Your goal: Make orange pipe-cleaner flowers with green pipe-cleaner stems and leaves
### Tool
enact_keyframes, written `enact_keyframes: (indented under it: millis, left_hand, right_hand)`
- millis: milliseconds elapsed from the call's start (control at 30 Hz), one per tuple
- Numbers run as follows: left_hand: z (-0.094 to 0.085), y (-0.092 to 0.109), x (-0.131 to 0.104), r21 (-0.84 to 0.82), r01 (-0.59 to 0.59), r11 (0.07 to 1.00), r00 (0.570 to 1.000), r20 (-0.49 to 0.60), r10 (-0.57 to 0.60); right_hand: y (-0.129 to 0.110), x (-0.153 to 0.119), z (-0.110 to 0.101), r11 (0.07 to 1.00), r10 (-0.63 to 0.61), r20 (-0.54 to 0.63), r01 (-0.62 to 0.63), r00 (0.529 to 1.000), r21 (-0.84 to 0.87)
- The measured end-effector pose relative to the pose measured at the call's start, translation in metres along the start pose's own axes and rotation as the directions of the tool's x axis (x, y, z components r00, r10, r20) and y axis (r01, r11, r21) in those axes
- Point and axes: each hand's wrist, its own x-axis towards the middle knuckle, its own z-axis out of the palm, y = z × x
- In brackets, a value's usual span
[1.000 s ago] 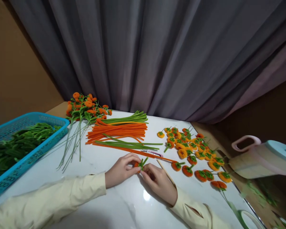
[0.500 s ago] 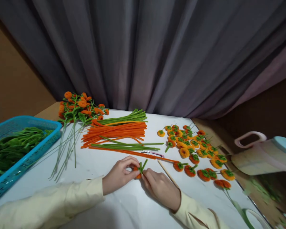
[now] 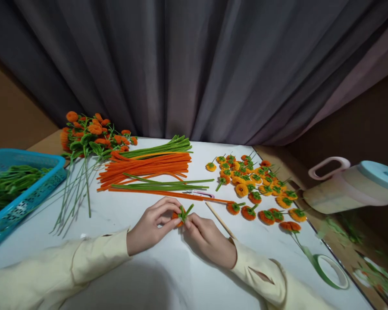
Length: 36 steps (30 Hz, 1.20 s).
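Between my hands, low in the middle of the head view, is a small orange flower head (image 3: 177, 218) with green pieces sticking up from it. My left hand (image 3: 154, 224) pinches its orange side between thumb and fingers. From the right, my right hand (image 3: 208, 237) has its thumb and fingertips closed on the green part (image 3: 185, 212). Beyond the hands lie orange pipe cleaners (image 3: 148, 165), with loose green ones (image 3: 168, 186) in front. A thin wooden stick (image 3: 220, 220) rests just behind my right hand.
Orange and yellow flower heads (image 3: 241, 190) spread across the table's right side. Green tape (image 3: 332, 271) lies front right; a pitcher (image 3: 345, 189) stands beyond. At left are a blue basket (image 3: 51, 181) of leaves and stemmed orange flowers (image 3: 95, 129). A pink cutter (image 3: 202, 194) lies mid-table.
The view has shifted, so the table's contents appear further left and higher. Both hands still hold the flower head, and their grip looks nearly the same.
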Motion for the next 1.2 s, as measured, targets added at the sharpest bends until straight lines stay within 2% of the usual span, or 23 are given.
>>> enact_keyframes:
  millis: [33,67,133,167,200,267,333,400,467,500,567,667,767,833,933,1000,1067,1100,1200]
  left_hand:
    - [0.0,0.0,-0.001,0.013,-0.022,1.0,1.0,-0.007,0.022]
    - [0.0,-0.001,-0.002,0.025,-0.041,0.999,0.999,-0.013,0.041]
    - [0.0,-0.002,-0.003,0.051,-0.065,0.997,0.997,-0.027,0.066]
    - [0.001,-0.002,-0.003,0.063,-0.072,0.995,0.997,-0.032,0.075]
    - [0.001,-0.003,-0.003,0.074,-0.078,0.994,0.996,-0.036,0.081]
    - [0.001,-0.003,-0.003,0.092,-0.08,0.993,0.995,-0.048,0.084]
    - [0.002,-0.004,-0.003,0.101,-0.08,0.992,0.994,-0.064,0.086]
    - [0.002,-0.004,-0.003,0.12,-0.091,0.989,0.992,-0.076,0.1]
    - [0.003,-0.004,-0.003,0.169,-0.126,0.977,0.988,-0.068,0.139]
    - [0.003,-0.004,-0.003,0.211,-0.156,0.965,0.984,-0.056,0.171]
    - [0.004,-0.002,-0.003,0.316,-0.238,0.919,0.966,-0.017,0.256]
    - [0.004,0.0,-0.004,0.433,-0.34,0.835,0.933,0.048,0.356]
    - [0.005,-0.001,-0.005,0.438,-0.343,0.831,0.933,0.057,0.355]
    - [0.005,-0.004,-0.004,0.372,-0.289,0.882,0.954,0.037,0.297]
    - [0.004,-0.009,0.0,0.168,-0.099,0.981,0.994,-0.032,0.106]
    - [0.002,-0.011,0.003,0.034,0.023,0.999,0.995,-0.097,-0.019]
    - [0.001,-0.012,0.006,-0.067,0.092,0.994,0.986,-0.136,-0.1]
    - [0.001,-0.011,0.007,-0.108,0.115,0.987,0.982,-0.139,-0.13]
    - [0.002,-0.007,0.007,-0.186,0.163,0.969,0.975,-0.121,-0.187]
  right_hand:
    - [-0.001,0.001,0.0,0.974,0.084,0.038,-0.091,0.996,0.208]
    - [-0.002,0.002,0.001,0.899,0.16,0.1,-0.186,0.982,0.397]
    - [-0.002,0.004,0.002,0.684,0.242,0.245,-0.344,0.939,0.643]
    - [-0.001,0.005,0.002,0.604,0.251,0.29,-0.384,0.924,0.698]
    - [-0.001,0.006,0.002,0.564,0.253,0.308,-0.398,0.917,0.723]
    - [0.0,0.006,0.003,0.597,0.255,0.272,-0.372,0.928,0.711]
    - [0.0,0.004,0.003,0.755,0.257,0.142,-0.29,0.956,0.588]
    - [-0.002,0.001,0.002,0.924,0.202,-0.078,-0.163,0.976,0.347]
    - [-0.005,-0.002,-0.001,0.996,0.062,-0.296,-0.038,0.953,0.086]
    - [-0.007,-0.002,-0.003,1.0,-0.021,-0.356,0.018,0.934,-0.014]
    - [-0.011,-0.001,-0.007,0.984,-0.153,-0.37,0.105,0.916,-0.147]
    - [-0.014,0.002,-0.01,0.964,-0.209,-0.257,0.155,0.943,-0.217]
    - [-0.014,0.004,-0.008,0.962,-0.206,-0.212,0.159,0.955,-0.221]
    - [-0.012,0.003,-0.006,0.954,-0.231,-0.227,0.174,0.946,-0.243]
    - [-0.008,0.0,-0.004,0.888,-0.357,-0.3,0.221,0.885,-0.404]
    - [-0.004,-0.001,-0.004,0.763,-0.501,-0.314,0.239,0.806,-0.601]
    - [0.0,-0.002,-0.004,0.592,-0.619,-0.256,0.227,0.742,-0.773]
    - [0.002,-0.002,-0.004,0.512,-0.653,-0.209,0.22,0.728,-0.831]
    - [0.006,-0.003,-0.004,0.343,-0.685,-0.065,0.242,0.726,-0.908]
